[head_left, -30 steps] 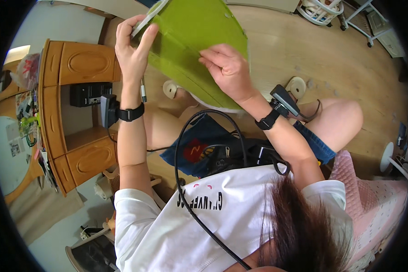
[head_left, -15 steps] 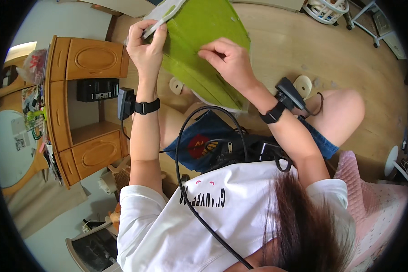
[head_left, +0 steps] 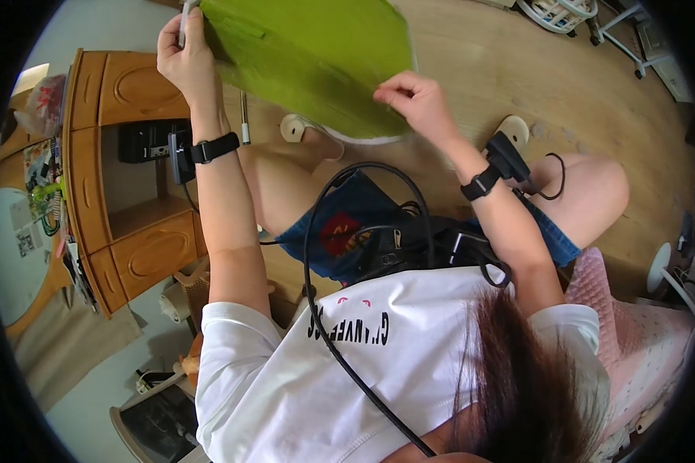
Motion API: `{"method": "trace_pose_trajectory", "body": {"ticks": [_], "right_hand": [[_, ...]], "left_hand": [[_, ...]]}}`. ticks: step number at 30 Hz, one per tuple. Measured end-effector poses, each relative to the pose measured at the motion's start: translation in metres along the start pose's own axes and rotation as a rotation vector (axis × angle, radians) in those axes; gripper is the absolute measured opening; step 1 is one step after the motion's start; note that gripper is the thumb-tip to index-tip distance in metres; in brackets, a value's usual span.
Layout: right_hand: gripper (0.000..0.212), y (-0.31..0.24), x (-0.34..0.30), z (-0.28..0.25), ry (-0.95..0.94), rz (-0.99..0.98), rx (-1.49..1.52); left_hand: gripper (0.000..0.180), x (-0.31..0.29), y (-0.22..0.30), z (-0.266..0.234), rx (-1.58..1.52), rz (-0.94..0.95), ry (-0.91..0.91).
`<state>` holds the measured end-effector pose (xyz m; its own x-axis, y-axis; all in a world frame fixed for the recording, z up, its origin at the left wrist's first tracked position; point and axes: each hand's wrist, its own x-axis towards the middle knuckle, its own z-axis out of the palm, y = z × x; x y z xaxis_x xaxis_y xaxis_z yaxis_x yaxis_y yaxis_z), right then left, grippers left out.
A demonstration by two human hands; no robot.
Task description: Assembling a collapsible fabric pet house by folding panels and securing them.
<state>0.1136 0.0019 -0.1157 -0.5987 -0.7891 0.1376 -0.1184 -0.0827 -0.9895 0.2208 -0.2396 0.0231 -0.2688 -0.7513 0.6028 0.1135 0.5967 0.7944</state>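
Green panel [head_left: 309, 58] at twelve o'clock, left hand [head_left: 189, 68] pinching its pale edge.
The right hand [head_left: 421, 108], at one o'clock, bunches its fingers against the panel — whether gripping, I cannot tell. If the left pinch slipped, the panel could sag onto the slipper [head_left: 289, 123] at eleven; the central cable loop [head_left: 307, 262] might snag it — the wooden cabinet [head_left: 147, 89] at ten limits elbow room.
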Motion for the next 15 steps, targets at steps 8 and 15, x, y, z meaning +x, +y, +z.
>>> {"method": "trace_pose_trajectory", "body": {"ticks": [8, 15], "right_hand": [[0.014, 0.013, 0.016, -0.041, 0.271, 0.171, 0.095], [0.015, 0.004, 0.001, -0.025, 0.014, -0.113, -0.35]], "left_hand": [[0.017, 0.023, -0.018, -0.03, -0.011, -0.005, 0.113], [0.019, 0.02, -0.016, -0.026, -0.045, 0.031, 0.146]]}}
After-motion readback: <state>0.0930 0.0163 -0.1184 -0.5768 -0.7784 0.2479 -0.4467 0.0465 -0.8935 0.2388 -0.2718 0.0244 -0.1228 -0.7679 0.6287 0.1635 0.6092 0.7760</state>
